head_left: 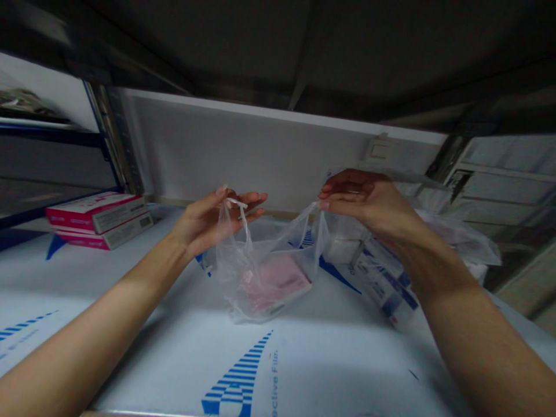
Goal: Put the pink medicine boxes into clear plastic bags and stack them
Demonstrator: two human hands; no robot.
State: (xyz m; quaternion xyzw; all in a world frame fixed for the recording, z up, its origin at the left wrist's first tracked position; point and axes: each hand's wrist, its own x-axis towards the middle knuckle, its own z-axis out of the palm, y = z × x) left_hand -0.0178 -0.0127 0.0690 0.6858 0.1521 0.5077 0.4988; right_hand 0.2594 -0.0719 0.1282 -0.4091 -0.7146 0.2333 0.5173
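Observation:
A clear plastic bag (230,272) hangs between my two hands, with a pink box (278,284) inside it. The bag's bottom is at the white shelf surface, and its top is pulled apart by the handles. The left handle loops over my left hand (217,217), whose fingers are partly spread around it. My right hand (360,194) pinches the other handle between thumb and fingertips.
Two pink-and-white boxes (98,220) lie stacked at the left. Behind my right arm are several blue-and-white boxes (382,278) and more clear plastic bags (460,234). A dark shelf (278,52) hangs low overhead; a white panel (260,150) closes the back.

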